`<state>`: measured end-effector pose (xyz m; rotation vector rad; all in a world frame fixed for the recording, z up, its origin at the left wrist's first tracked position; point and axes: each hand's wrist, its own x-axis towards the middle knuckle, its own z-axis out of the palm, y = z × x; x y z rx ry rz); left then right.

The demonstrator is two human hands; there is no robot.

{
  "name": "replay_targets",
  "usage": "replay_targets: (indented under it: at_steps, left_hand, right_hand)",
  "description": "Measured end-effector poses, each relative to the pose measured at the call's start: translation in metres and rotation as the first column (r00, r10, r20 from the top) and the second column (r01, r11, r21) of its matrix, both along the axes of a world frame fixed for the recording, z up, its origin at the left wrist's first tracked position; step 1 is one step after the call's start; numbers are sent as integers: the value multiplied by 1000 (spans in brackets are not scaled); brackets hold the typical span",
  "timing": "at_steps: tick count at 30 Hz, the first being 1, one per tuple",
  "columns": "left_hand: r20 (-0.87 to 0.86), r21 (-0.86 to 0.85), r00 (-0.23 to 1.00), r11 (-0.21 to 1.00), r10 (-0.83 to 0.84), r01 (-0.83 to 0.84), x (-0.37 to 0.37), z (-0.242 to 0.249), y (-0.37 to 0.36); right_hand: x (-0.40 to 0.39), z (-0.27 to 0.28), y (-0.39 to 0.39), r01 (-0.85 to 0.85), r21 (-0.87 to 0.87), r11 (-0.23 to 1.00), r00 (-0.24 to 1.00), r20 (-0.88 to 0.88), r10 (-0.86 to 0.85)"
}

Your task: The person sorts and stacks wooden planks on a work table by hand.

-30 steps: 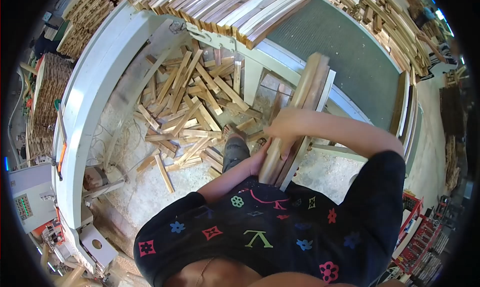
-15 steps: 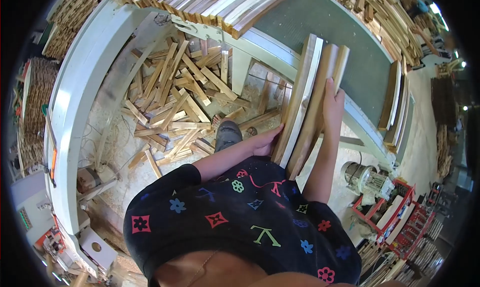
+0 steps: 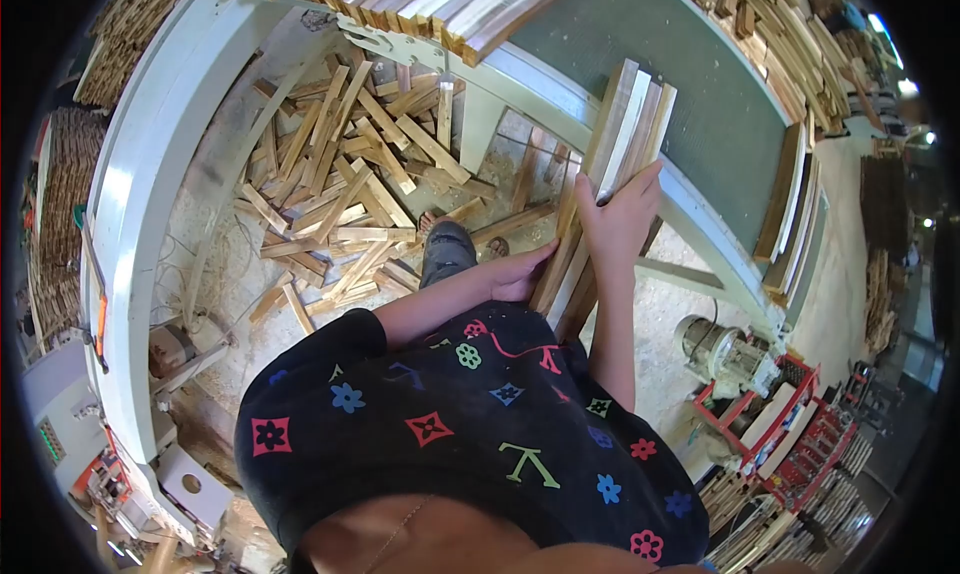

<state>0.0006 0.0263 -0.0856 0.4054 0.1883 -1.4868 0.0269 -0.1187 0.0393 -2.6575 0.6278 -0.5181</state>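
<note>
Several long wooden strips [image 3: 612,139] are bundled side by side in front of my body, slanting up to the right, their far ends over the edge of the grey-green machine bed [image 3: 690,94]. My right hand [image 3: 618,209] lies across the top of the bundle, thumb and fingers wrapped over the strips. On the lower left side, my left hand [image 3: 525,274] is pressed to the outer strip near its close end; its fingertips are partly hidden by the wood.
A row of strips [image 3: 440,14] lies on the bed at the top. Scattered offcuts [image 3: 345,174] cover the floor by my foot. A white curved frame [image 3: 140,204] stands left; a motor [image 3: 725,352] and red rack [image 3: 790,424] are at lower right.
The strips, apart in two groups before, are now together. My right hand has moved from the outer right side onto the top of the bundle.
</note>
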Motion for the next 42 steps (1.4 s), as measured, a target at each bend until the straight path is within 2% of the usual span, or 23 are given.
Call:
replay_targets:
  at_steps: [3,8,11,13,17,19,21,22,23,25,26,28,29,31,32,33,34,35,36,38,39,40,42]
  left_hand:
    - [81,-42,989,992,121,-118,22,6,-6]
    - [38,-33,948,949,315,-314,74,48,3]
    - [-1,-42,913,912,407,-407,89,45,10]
    - [-34,-5,926,927,375,-375,98,42,16]
    - [107,33,956,960,275,-279,80,25,9]
    - [87,48,957,959,276,-281,47,41,15]
    - [-1,-36,967,966,257,-257,29,25,24]
    - [-3,-71,972,969,236,-235,24,17,27]
    - [-5,-105,977,971,215,-214,20,10,29]
    - [-48,-169,982,968,182,-188,15,20,33]
    - [-83,-199,981,962,173,-186,17,47,35]
    - [-148,-334,971,915,186,-226,16,60,34]
    - [107,-292,963,933,248,-208,11,50,33]
    - [585,-209,757,956,291,-206,9,15,29]
    - [561,-215,777,957,285,-195,8,12,26]
    - [536,-222,797,957,278,-185,7,16,23]
    - [250,-281,940,946,233,-160,6,19,24]
    - [-54,-343,988,927,145,-154,5,26,26]
    - [-19,-378,986,912,166,-161,4,27,22]
    - [13,-129,981,973,194,-190,-4,22,20]
    - [29,0,979,979,202,-202,-9,16,18]
    - [-19,-82,985,981,173,-174,-11,-21,9]
    - [-15,-128,988,979,155,-156,-8,-10,12]
  right_hand:
    - [36,8,-2,-53,48,997,998,-14,54]
    - [148,31,-5,-75,80,994,991,-101,83]
    - [177,32,-5,-59,90,994,988,-134,71]
    - [167,28,2,-55,100,993,991,-117,67]
    - [105,24,22,-84,60,995,995,-42,87]
    - [74,26,33,-81,50,995,996,-40,83]
    - [67,47,37,-257,-296,920,954,76,291]
    - [64,52,40,-312,-459,831,912,99,397]
    - [69,50,40,-566,-421,709,790,-30,612]
    - [87,43,31,-923,-234,306,359,-234,904]
    - [92,32,26,-995,-39,97,104,-403,909]
    - [93,55,26,-998,23,51,28,-591,806]
    - [89,65,24,-997,68,26,-27,-679,734]
    - [76,66,18,-930,-224,291,365,-480,798]
    - [69,68,15,-841,-340,421,527,-341,778]
    - [62,76,16,-689,-283,668,725,-293,623]
    - [55,86,19,-474,-212,855,870,-262,417]
    - [52,85,19,-312,-161,936,937,-214,276]
    - [48,84,19,-142,-95,985,979,-163,125]
    - [39,67,-2,9,-9,1000,1000,-1,-9]
    - [35,65,-10,50,61,997,998,-44,-48]
    - [32,62,-16,95,129,987,993,-86,-84]
    - [29,63,-18,185,272,944,971,-201,-133]
